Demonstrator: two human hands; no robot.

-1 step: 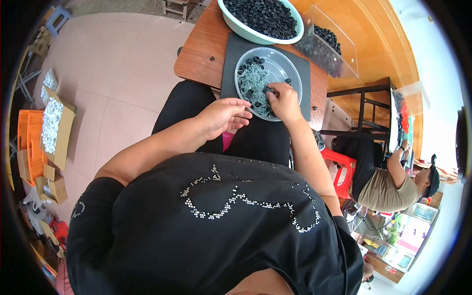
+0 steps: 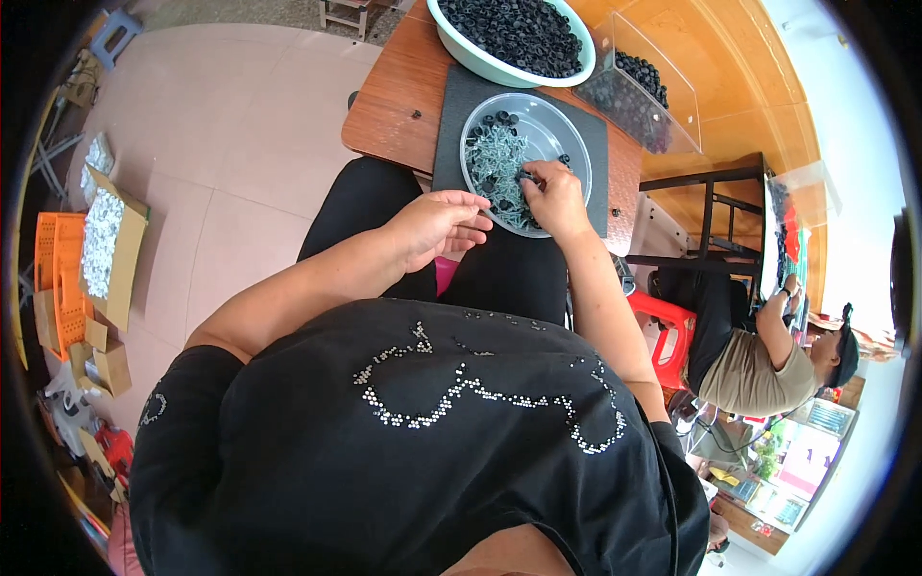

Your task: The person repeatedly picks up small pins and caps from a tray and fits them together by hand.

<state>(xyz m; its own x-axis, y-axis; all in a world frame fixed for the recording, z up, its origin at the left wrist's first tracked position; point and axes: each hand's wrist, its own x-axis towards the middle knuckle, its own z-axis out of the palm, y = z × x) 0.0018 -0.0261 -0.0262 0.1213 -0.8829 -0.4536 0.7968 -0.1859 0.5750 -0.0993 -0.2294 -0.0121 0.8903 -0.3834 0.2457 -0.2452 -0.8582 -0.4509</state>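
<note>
Pinching one small black ring (image 2: 525,179) in my right hand (image 2: 552,197) grip over the clear dish (image 2: 567,125) on the worktop (image 2: 394,96); light, stiff, likely slippery, best taken by rim; left hand (image 2: 437,226) half-curled, empty

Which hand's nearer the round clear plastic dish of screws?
Right. The right hand reaches into the round clear plastic dish; the left hand hovers just off its near rim.

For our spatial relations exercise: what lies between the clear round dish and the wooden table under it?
In the head view, a dark mat lies between the clear round dish and the wooden table.
</note>
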